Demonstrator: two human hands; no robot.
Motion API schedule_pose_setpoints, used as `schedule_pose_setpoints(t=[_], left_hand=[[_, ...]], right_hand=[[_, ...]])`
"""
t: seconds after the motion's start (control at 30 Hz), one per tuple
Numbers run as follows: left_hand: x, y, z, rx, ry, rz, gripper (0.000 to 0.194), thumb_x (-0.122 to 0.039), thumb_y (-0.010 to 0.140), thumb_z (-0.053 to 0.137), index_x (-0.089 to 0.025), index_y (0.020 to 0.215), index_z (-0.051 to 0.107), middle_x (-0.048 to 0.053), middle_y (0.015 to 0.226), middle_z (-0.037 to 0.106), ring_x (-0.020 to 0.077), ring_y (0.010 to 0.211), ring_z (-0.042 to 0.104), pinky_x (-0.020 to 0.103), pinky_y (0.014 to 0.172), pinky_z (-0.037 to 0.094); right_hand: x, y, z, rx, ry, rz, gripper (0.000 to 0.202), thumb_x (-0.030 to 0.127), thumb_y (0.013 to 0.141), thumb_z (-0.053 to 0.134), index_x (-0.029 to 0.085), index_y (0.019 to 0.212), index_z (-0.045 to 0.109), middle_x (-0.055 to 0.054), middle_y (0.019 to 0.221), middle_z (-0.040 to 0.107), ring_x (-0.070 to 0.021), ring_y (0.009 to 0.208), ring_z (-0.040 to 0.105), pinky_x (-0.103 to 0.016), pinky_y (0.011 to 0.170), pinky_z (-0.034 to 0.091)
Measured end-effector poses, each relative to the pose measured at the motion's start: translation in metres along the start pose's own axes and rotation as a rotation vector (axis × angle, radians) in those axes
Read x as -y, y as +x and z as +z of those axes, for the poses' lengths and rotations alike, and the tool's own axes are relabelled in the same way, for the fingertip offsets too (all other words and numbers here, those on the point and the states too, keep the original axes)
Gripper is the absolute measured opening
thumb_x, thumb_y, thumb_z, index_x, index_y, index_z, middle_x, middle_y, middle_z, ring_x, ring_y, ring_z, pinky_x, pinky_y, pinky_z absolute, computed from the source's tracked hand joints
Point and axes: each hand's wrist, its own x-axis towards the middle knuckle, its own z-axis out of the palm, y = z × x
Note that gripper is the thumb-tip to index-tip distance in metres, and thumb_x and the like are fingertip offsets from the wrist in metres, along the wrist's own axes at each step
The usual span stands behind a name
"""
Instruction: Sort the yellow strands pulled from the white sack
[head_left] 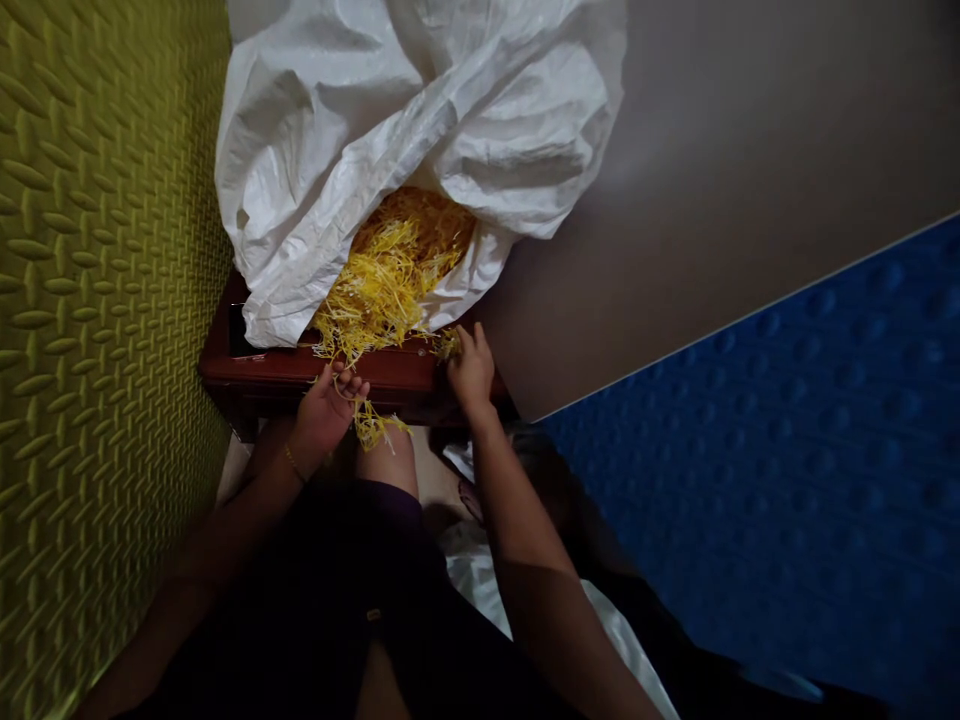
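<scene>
A heap of thin yellow and white strands [386, 280] spills from the mouth of a large white sack [300, 140] onto a reddish-brown table [255, 372]. Just in front of the heap, my left hand [328, 405] has its fingers curled round a few strands, and a small yellow bunch [375, 425] hangs beside it above my knee. At the table's front right, my right hand [472, 368] is closed on a small bunch of strands [448, 346] near the sack's lower edge.
A dark flat object [241, 335] lies at the table's left end. A yellow-green textured wall [97, 300] rises at the left. To the right are a large grey-brown panel [712, 180] and a blue dimpled surface [787, 450]. White material [480, 575] lies below, by my right arm.
</scene>
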Motion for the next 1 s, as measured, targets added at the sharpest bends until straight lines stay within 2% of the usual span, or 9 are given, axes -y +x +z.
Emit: schedule_pose_setpoints(t=[0.1,0.17,0.27,0.33,0.4,0.53,0.67,0.8,1.0], left_hand=[[0.0,0.004,-0.001,-0.021,-0.011,-0.009,0.032,-0.027,0.092,0.032,-0.016,0.074,0.055,-0.001,0.062,0.058,0.0108,0.069,0.061,0.032,0.084,0.046],[-0.001,0.005,-0.001,-0.027,-0.012,-0.009,0.032,-0.027,0.092,0.032,-0.016,0.073,0.056,-0.001,0.063,0.059,0.0106,0.07,0.062,0.032,0.085,0.046],[-0.004,0.006,-0.001,-0.021,-0.013,-0.009,0.033,-0.027,0.092,0.031,-0.016,0.074,0.056,-0.002,0.062,0.059,0.0092,0.067,0.062,0.031,0.086,0.046],[-0.006,0.006,0.0,-0.011,-0.009,-0.011,0.033,-0.027,0.092,0.031,-0.016,0.074,0.057,-0.002,0.062,0.06,0.0085,0.065,0.061,0.031,0.086,0.046],[-0.008,0.006,0.001,-0.005,0.009,-0.012,0.033,-0.027,0.092,0.031,-0.016,0.076,0.057,-0.002,0.062,0.06,0.0086,0.067,0.062,0.031,0.086,0.046],[-0.013,0.005,-0.002,-0.003,0.147,-0.033,0.027,-0.029,0.091,0.034,-0.017,0.089,0.058,0.001,0.076,0.066,0.0114,0.076,0.063,0.032,0.086,0.046],[-0.013,0.001,-0.016,-0.03,0.412,-0.204,0.031,-0.041,0.088,0.04,-0.017,0.093,0.059,0.007,0.097,0.067,0.0142,0.081,0.063,0.029,0.079,0.047],[-0.009,-0.005,-0.03,-0.053,0.574,-0.282,0.049,-0.057,0.08,0.043,-0.015,0.097,0.062,0.011,0.095,0.068,0.0173,0.083,0.063,0.029,0.075,0.046],[-0.005,-0.014,-0.028,0.043,0.74,-0.193,0.035,-0.029,0.066,0.071,-0.019,0.099,0.063,0.007,0.105,0.066,0.0151,0.085,0.062,0.025,0.075,0.045]], right_hand=[[0.037,-0.023,-0.021,-0.052,0.263,-0.013,0.039,0.022,0.082,0.042,0.017,0.119,0.053,-0.012,0.133,0.044,-0.0231,0.124,0.039,-0.042,0.103,0.03],[0.064,-0.045,-0.034,0.129,0.554,-0.044,0.036,0.032,0.085,0.043,0.02,0.116,0.056,-0.009,0.122,0.055,-0.0209,0.116,0.047,-0.04,0.101,0.034],[0.094,-0.076,-0.044,0.492,0.884,-0.064,0.045,0.039,0.082,0.05,0.024,0.125,0.048,-0.007,0.125,0.054,-0.0205,0.116,0.049,-0.038,0.101,0.035],[0.105,-0.091,-0.044,0.646,0.96,-0.059,0.054,0.038,0.077,0.059,0.025,0.127,0.046,-0.006,0.125,0.054,-0.0212,0.115,0.05,-0.037,0.099,0.037],[0.111,-0.1,-0.042,0.719,0.962,-0.021,0.051,0.036,0.073,0.064,0.024,0.121,0.052,-0.006,0.117,0.059,-0.0209,0.108,0.054,-0.037,0.096,0.039],[0.118,-0.104,-0.041,0.683,1.048,0.127,0.029,0.033,0.072,0.064,0.024,0.099,0.064,-0.002,0.1,0.066,-0.0178,0.093,0.058,-0.035,0.09,0.042],[0.123,-0.098,-0.052,0.589,1.289,0.369,0.038,0.034,0.068,0.069,0.026,0.104,0.06,0.0,0.091,0.067,-0.0149,0.082,0.06,-0.03,0.081,0.046],[0.123,-0.093,-0.063,0.58,1.398,0.552,0.031,0.041,0.069,0.068,0.022,0.093,0.063,0.0,0.075,0.067,-0.0145,0.067,0.061,-0.028,0.069,0.048],[0.124,-0.094,-0.063,0.677,1.464,0.599,0.031,0.046,0.073,0.061,0.02,0.089,0.062,-0.001,0.066,0.067,-0.0126,0.052,0.058,-0.023,0.051,0.044]])
